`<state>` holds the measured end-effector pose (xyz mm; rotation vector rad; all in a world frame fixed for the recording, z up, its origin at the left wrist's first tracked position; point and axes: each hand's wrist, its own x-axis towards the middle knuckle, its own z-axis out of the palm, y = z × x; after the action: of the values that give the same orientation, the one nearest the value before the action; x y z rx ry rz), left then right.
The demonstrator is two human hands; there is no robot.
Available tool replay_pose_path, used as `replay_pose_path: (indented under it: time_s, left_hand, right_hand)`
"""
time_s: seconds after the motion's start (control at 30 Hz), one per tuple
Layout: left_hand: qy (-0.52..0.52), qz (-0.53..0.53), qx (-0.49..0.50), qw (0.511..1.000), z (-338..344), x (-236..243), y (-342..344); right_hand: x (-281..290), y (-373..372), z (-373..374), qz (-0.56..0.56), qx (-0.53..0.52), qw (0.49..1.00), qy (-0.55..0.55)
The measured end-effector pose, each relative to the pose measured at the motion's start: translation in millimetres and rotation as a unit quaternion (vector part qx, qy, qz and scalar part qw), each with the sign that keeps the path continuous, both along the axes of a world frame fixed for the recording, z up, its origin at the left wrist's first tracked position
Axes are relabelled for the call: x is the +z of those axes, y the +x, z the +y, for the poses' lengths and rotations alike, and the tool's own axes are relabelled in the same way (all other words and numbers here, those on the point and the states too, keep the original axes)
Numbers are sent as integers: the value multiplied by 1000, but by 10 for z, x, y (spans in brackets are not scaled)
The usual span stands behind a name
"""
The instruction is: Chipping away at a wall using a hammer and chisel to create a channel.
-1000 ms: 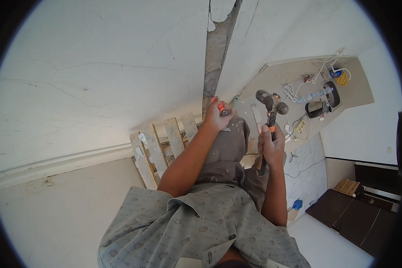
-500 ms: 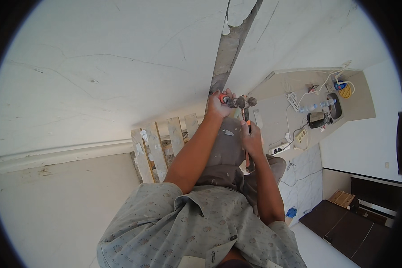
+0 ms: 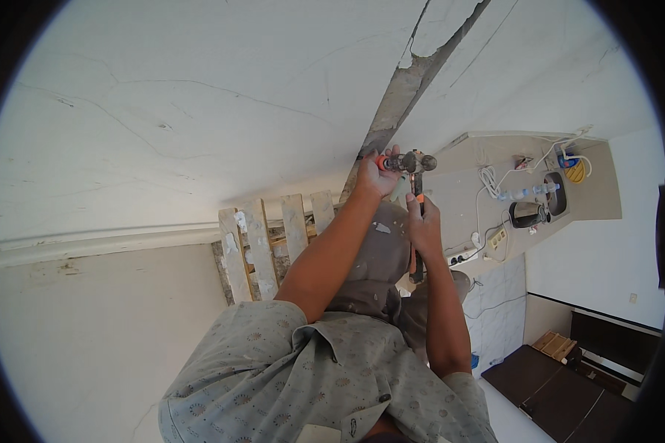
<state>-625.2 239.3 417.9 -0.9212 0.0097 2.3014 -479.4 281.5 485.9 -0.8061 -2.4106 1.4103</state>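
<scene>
My left hand (image 3: pixel 377 179) is closed around a chisel (image 3: pixel 385 163) with an orange-red guard, close to the wall at the lower end of a bare grey strip (image 3: pixel 396 105) broken out of the plaster. The chisel's tip is hidden by the hand and wall. My right hand (image 3: pixel 425 223) grips a hammer (image 3: pixel 419 184) by its dark and orange handle. The hammer's dusty metal head lies against or right beside the chisel's struck end; I cannot tell whether they touch.
At the left stands a wooden pallet (image 3: pixel 256 247) against the wall. To the right, a counter (image 3: pixel 451 196) carries a kettle (image 3: pixel 524 215), plastic bottles, cables, a power strip (image 3: pixel 462 257) and a sink (image 3: pixel 556 193). Dark furniture (image 3: pixel 561 391) stands farther right.
The view has tilted, so the wall strip and both hands appear farther right. Both hands keep their hold, and the hammer head stays close to the chisel.
</scene>
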Motion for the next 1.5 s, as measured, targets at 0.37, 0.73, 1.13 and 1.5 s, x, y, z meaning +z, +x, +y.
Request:
replay_pose_path:
  time_s: [0.37, 0.73, 1.13, 1.5]
  left_hand:
    - [42, -9, -18, 999, 7, -427, -27]
    - [-165, -17, -132, 977, -460, -497, 425]
    - [33, 121, -91, 988, -316, -251, 357]
    - [-20, 35, -55, 998, -48, -114, 234]
  right_hand:
    - [-48, -99, -90, -11, 27, 994, 110]
    - [-714, 877, -198, -24, -13, 1000, -8]
    - [451, 875, -85, 173, -75, 972, -143]
    - [42, 448, -74, 55, 41, 990, 123]
